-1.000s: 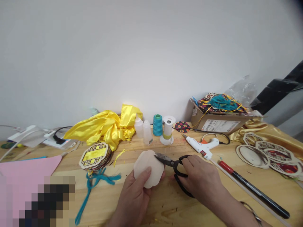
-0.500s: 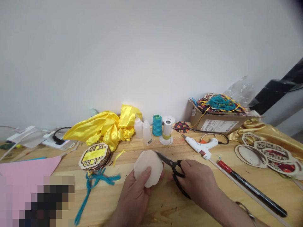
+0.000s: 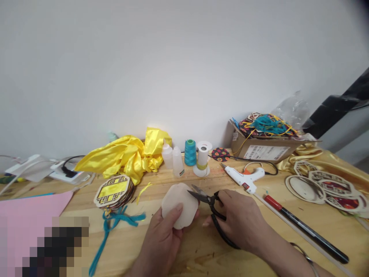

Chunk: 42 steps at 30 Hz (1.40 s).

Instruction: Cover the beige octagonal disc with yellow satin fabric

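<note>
The pale lobed disc (image 3: 180, 194) is held over the wooden table (image 3: 201, 256), gripped by the left hand (image 3: 164, 238): thumb flat on its face, the other fingers mostly hidden behind it. Right of the disc, the right hand (image 3: 242, 221) has its fingers curled around the handles of black scissors (image 3: 212, 200). Half a second ago the blades looked together; now they stand apart, one tip overlapping the disc's upper right edge, though contact is hard to tell. Left of the disc lies a lattice pendant (image 3: 113, 190); farther left, pixelation covers part of a pink sheet (image 3: 37, 207). Far right of the disc, gold cloth (image 3: 328, 159) is cut off by the picture's edge.
</note>
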Each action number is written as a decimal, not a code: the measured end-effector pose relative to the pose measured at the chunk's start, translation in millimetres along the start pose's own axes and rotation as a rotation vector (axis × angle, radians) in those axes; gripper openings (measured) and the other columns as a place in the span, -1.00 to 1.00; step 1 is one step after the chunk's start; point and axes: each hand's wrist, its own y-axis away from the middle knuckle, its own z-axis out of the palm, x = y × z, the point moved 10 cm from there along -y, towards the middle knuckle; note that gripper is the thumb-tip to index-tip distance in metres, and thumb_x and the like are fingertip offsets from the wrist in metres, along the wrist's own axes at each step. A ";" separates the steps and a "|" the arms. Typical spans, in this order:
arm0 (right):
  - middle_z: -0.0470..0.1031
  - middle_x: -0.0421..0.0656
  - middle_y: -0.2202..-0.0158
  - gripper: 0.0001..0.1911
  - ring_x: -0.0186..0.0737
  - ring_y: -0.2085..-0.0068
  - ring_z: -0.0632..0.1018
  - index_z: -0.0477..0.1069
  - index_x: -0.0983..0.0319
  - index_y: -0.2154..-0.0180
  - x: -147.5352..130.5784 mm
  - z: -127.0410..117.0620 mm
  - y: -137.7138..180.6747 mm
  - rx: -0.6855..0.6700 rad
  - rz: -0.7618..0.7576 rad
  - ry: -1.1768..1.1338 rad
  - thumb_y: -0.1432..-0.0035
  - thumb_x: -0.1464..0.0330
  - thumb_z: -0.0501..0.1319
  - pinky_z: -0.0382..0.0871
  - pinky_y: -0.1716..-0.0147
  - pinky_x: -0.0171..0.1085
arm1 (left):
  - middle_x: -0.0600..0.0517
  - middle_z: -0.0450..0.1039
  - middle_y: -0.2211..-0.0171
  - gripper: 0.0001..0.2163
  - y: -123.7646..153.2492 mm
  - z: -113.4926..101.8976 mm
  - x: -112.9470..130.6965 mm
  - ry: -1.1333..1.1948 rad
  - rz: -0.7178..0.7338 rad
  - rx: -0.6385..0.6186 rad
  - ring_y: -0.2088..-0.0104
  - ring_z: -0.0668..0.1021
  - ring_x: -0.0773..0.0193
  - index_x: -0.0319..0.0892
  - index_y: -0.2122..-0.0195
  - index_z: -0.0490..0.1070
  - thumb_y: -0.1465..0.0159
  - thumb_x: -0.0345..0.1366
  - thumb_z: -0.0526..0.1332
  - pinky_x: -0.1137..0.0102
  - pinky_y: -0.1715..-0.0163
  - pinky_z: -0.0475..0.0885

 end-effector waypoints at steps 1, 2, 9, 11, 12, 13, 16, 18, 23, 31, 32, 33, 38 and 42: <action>0.48 -0.13 0.48 -0.71 -0.14 0.42 0.50 0.35 0.21 0.47 -0.4 -1.0 -0.1 0.017 -0.006 0.018 -0.01 0.10 0.18 0.10 0.49 -0.28 | -0.14 0.59 0.24 -0.55 -0.2 -0.7 -0.2 -0.002 0.001 0.007 0.23 0.60 0.08 -0.26 -0.08 0.35 -0.12 -0.40 0.29 0.30 0.26 0.56; 0.48 -0.13 0.48 -0.71 -0.13 0.42 0.50 0.36 0.21 0.47 -0.5 -1.5 -0.3 0.026 -0.009 0.033 -0.01 0.11 0.17 0.11 0.49 -0.27 | -0.14 0.59 0.24 -0.55 -0.3 -1.2 -0.5 -0.002 0.002 0.012 0.25 0.60 0.08 -0.26 -0.07 0.36 -0.12 -0.40 0.29 0.31 0.28 0.56; 0.50 -0.11 0.46 -0.74 -0.11 0.38 0.53 0.40 0.22 0.46 0.0 -1.4 -1.3 0.008 -0.005 0.069 -0.02 0.14 0.18 0.13 0.48 -0.26 | -0.13 0.59 0.25 -0.56 1.5 -0.7 -2.4 -0.001 -0.012 0.008 0.28 0.61 0.10 -0.24 -0.07 0.36 -0.13 -0.40 0.28 0.27 0.27 0.55; 0.51 -0.12 0.46 -0.76 -0.11 0.38 0.54 0.40 0.22 0.46 0.7 -0.3 -1.9 -0.009 0.001 0.067 -0.01 0.16 0.21 0.12 0.48 -0.27 | -0.13 0.60 0.25 -0.57 2.0 -1.2 -2.2 0.002 -0.014 0.010 0.27 0.61 0.09 -0.26 -0.06 0.37 -0.13 -0.40 0.28 0.26 0.24 0.55; 0.51 -0.12 0.46 -0.77 -0.11 0.38 0.54 0.41 0.21 0.46 1.5 0.2 -2.1 -0.016 0.008 0.068 0.00 0.17 0.22 0.12 0.48 -0.27 | -0.14 0.60 0.25 -0.58 2.2 -1.3 -2.1 0.000 -0.014 0.009 0.28 0.61 0.09 -0.27 -0.05 0.38 -0.14 -0.40 0.28 0.25 0.23 0.55; 0.51 -0.13 0.46 -0.77 -0.11 0.37 0.54 0.41 0.21 0.46 2.2 0.6 -2.4 -0.019 0.014 0.069 0.00 0.17 0.23 0.12 0.48 -0.27 | -0.14 0.60 0.25 -0.58 2.3 -1.1 -2.0 -0.001 -0.014 0.004 0.27 0.61 0.09 -0.27 -0.05 0.38 -0.14 -0.40 0.27 0.25 0.22 0.54; 0.51 -0.12 0.46 -0.72 -0.11 0.37 0.55 0.42 0.22 0.46 2.8 2.3 -3.5 -0.032 0.016 0.061 0.00 0.13 0.24 0.13 0.48 -0.27 | -0.14 0.59 0.25 -0.58 2.5 -0.6 -1.7 0.000 -0.013 -0.002 0.26 0.61 0.09 -0.27 -0.05 0.37 -0.14 -0.41 0.27 0.24 0.21 0.54; 0.52 -0.12 0.46 -0.72 -0.10 0.36 0.55 0.43 0.22 0.45 2.9 3.5 -4.1 -0.045 0.014 0.054 -0.02 0.12 0.22 0.14 0.48 -0.27 | -0.13 0.59 0.24 -0.56 2.5 -0.1 -1.6 0.006 -0.014 0.000 0.25 0.60 0.08 -0.26 -0.07 0.36 -0.13 -0.42 0.27 0.22 0.20 0.54; 0.53 -0.11 0.44 -0.76 -0.09 0.35 0.55 0.44 0.22 0.44 4.5 4.7 -3.9 -0.083 0.033 0.049 -0.03 0.17 0.21 0.15 0.46 -0.27 | -0.14 0.60 0.26 -0.53 2.1 1.3 -1.0 0.009 -0.014 0.010 0.21 0.60 0.02 -0.27 -0.08 0.34 -0.11 -0.44 0.29 0.19 0.20 0.55; 0.51 -0.11 0.48 -0.68 -0.12 0.39 0.53 0.42 0.22 0.48 4.7 5.3 -2.0 -0.071 0.027 -0.002 -0.05 0.09 0.18 0.12 0.47 -0.28 | -0.13 0.60 0.28 -0.55 2.2 0.3 -1.4 0.014 -0.009 0.015 0.22 0.61 0.02 -0.27 -0.06 0.37 -0.11 -0.41 0.30 0.21 0.22 0.55; 0.51 -0.11 0.49 -0.67 -0.14 0.40 0.52 0.42 0.22 0.49 4.7 5.1 -2.2 -0.069 0.029 -0.017 -0.06 0.09 0.16 0.12 0.48 -0.29 | -0.13 0.61 0.29 -0.55 2.2 0.0 -1.3 0.013 -0.007 0.020 0.23 0.61 0.02 -0.28 -0.06 0.37 -0.10 -0.41 0.30 0.21 0.21 0.55; 0.51 -0.11 0.49 -0.66 -0.15 0.41 0.51 0.41 0.22 0.50 4.8 5.1 -2.5 -0.071 0.033 -0.035 -0.07 0.08 0.15 0.11 0.48 -0.29 | -0.13 0.61 0.30 -0.55 2.1 0.1 -1.4 0.010 -0.007 0.021 0.23 0.61 0.02 -0.29 -0.05 0.38 -0.10 -0.41 0.30 0.21 0.21 0.55; 0.46 -0.18 0.54 -0.63 -0.26 0.49 0.42 0.35 0.21 0.57 6.8 16.1 -3.4 -0.200 0.062 -0.209 -0.08 0.08 0.13 0.07 0.52 -0.33 | -0.13 0.60 0.29 -0.56 1.1 1.9 -1.4 0.009 -0.009 -0.005 0.23 0.60 0.03 -0.28 -0.06 0.37 -0.11 -0.42 0.29 0.21 0.22 0.55; 0.36 -0.25 0.59 -0.61 -0.31 0.52 0.33 0.31 0.21 0.57 11.8 27.9 -2.4 -0.300 0.081 -0.370 -0.07 0.05 0.13 0.03 0.56 -0.36 | -0.14 0.60 0.27 -0.55 0.8 3.7 -0.3 0.037 -0.014 -0.037 0.18 0.59 0.04 -0.26 -0.10 0.32 -0.15 -0.44 0.25 0.24 0.21 0.55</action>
